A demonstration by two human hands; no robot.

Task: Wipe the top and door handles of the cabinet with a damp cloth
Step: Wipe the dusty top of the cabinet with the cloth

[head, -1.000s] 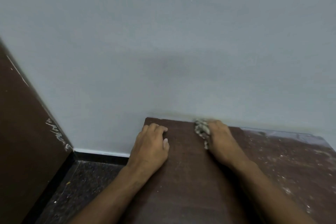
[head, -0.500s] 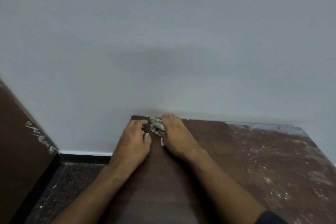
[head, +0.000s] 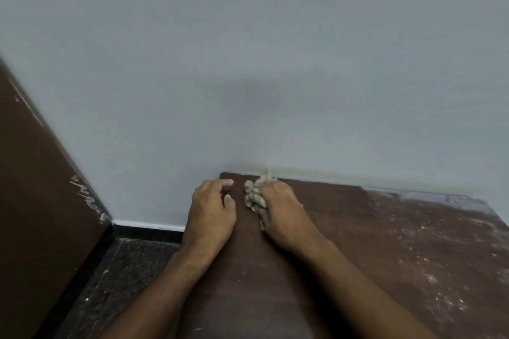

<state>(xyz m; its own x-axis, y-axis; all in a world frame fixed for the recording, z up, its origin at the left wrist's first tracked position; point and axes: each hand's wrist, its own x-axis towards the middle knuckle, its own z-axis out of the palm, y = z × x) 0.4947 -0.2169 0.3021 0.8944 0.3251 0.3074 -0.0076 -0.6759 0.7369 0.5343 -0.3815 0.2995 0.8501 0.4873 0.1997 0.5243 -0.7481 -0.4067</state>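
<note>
1. Left hand [head: 213, 212]: lower centre of the frame, palm down on the cabinet top [head: 344, 256] near its far left corner; fingers loosely bent, holding nothing
2. Right hand [head: 281, 212]: just right of the left hand, apart from it; fingers curled round a bunched cloth [head: 254, 194], pressing it onto the wood
3. Cloth: pale grey, crumpled, showing at the left side of the right hand, close to the cabinet's back edge where it meets the wall [head: 248, 63]
4. Cabinet top: dark brown wood, lower right of the frame; clean-looking around the hands, whitish dust and specks across the right part
5. Door [head: 35, 201]: dark brown panel, left edge of the frame, white smears on its edge
6. Floor [head: 121, 270]: dark speckled, lower left
</note>
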